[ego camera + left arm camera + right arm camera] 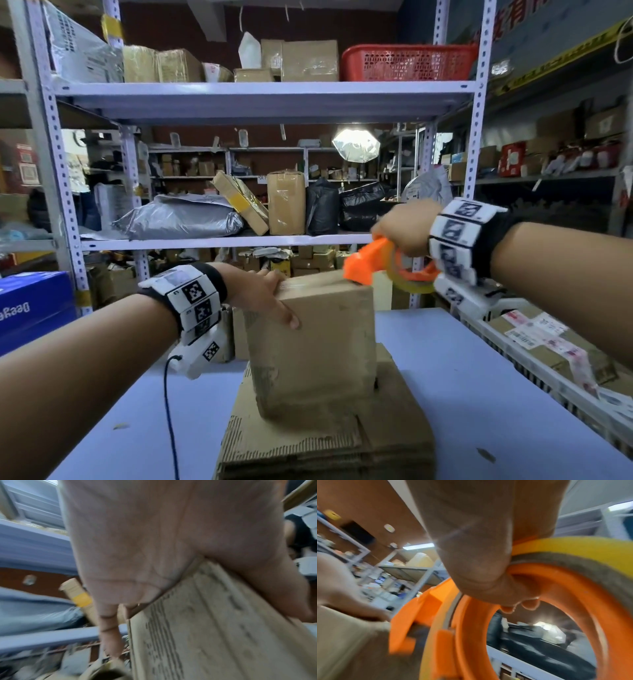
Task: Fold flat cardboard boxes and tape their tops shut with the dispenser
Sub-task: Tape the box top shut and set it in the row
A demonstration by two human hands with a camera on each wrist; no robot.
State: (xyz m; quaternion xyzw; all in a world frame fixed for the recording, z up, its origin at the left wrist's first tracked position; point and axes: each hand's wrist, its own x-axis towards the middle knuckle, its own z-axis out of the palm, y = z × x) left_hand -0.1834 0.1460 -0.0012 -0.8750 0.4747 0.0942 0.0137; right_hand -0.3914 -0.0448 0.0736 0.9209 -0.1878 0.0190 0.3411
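Observation:
A folded-up brown cardboard box (313,346) stands on a stack of flat cardboard (325,442) on the table. My left hand (270,294) grips its top left edge, thumb down the near face and fingers over the top; the left wrist view shows the box (214,635) wedged under the palm of that left hand (154,540). My right hand (402,226) grips an orange tape dispenser (370,263) with its front end on the box's top right edge. In the right wrist view the right hand's fingers (488,582) curl through the ring of the dispenser (471,635), which carries a yellowish tape roll (582,549).
The pale blue table (462,377) runs under the cardboard stack. Metal shelving (260,96) packed with parcels stands just behind it. A blue carton (30,308) sits at the left and a white crate with labelled parcels (534,339) at the right. A cable (169,404) hangs from my left wrist.

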